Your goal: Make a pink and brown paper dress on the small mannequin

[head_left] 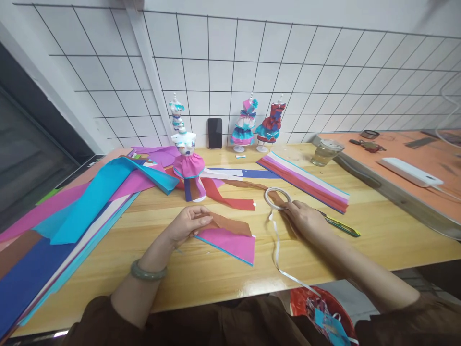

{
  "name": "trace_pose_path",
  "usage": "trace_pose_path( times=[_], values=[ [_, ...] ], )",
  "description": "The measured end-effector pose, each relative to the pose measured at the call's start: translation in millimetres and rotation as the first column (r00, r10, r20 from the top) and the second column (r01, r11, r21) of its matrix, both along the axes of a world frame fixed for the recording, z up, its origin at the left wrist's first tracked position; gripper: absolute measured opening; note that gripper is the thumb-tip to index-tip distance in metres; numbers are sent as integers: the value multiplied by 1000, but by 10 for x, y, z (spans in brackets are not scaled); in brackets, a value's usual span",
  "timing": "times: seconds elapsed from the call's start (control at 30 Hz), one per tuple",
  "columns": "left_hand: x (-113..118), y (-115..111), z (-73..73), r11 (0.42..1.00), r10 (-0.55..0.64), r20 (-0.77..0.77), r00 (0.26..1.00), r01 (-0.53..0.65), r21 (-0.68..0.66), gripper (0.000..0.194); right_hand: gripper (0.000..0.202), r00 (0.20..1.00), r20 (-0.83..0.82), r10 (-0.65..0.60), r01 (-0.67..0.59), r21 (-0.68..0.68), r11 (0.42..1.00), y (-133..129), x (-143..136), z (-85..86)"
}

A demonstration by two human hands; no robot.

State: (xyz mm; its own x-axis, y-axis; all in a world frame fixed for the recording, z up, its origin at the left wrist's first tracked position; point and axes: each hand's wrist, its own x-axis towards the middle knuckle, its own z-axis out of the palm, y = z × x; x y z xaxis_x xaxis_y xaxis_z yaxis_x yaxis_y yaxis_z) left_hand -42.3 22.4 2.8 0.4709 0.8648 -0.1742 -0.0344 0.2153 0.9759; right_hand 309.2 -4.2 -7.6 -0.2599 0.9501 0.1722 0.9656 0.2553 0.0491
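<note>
My left hand [190,223] pinches the left end of a layered piece of crepe paper, with a brown strip [230,223] lying over a pink strip [230,245] that has a blue lower edge. At the table's middle right, my right hand [304,218] has its fingers closed at the rim of a roll of white tape [277,208]. A loose ribbon of tape backing [277,250] trails from near the roll down over the table edge. Some brown paper lies beneath my right hand. Behind my left hand stands a small mannequin [189,166] in a pink skirt.
Long crepe paper strips [90,202] pile up on the left. A folded striped stack [304,182], a utility knife [342,226] and a glass [327,153] lie to the right. Dressed mannequins [244,127] and a phone [215,133] stand behind. A red bin [300,302] is below.
</note>
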Motion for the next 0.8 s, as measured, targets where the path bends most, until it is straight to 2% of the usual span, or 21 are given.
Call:
trace_pose_path(
  times=[0.13,0.23,0.33,0.43,0.5,0.6,0.67,0.8],
  values=[
    [12,-15,34,1000,-2,-4,1000,2,5,24,32,996,-23,-83,84,26,996,20,188,-49],
    [11,-21,42,1000,4,5,1000,-4,-7,25,31,996,-41,-79,79,-2,997,41,246,-18],
    [-2,-18,40,1000,13,16,1000,-13,-12,25,35,992,-81,-101,98,-37,994,-5,185,84],
    [-18,-12,37,1000,25,35,999,-24,-10,24,41,963,-186,-194,179,-94,979,-157,-10,182],
    [-22,-9,36,999,33,52,998,-33,-18,24,45,932,-297,-210,148,-217,965,-287,-175,204],
    [-20,-9,35,999,30,58,998,-29,-32,25,45,857,-489,-164,-8,-330,944,-433,-360,171],
    [-18,-12,36,999,19,55,998,-18,-33,26,45,808,-567,-159,-58,-346,937,-470,-392,133],
    [-21,-16,43,999,19,72,997,-17,-32,26,47,738,-639,-215,-38,-358,933,-467,-275,106]
  ],
)
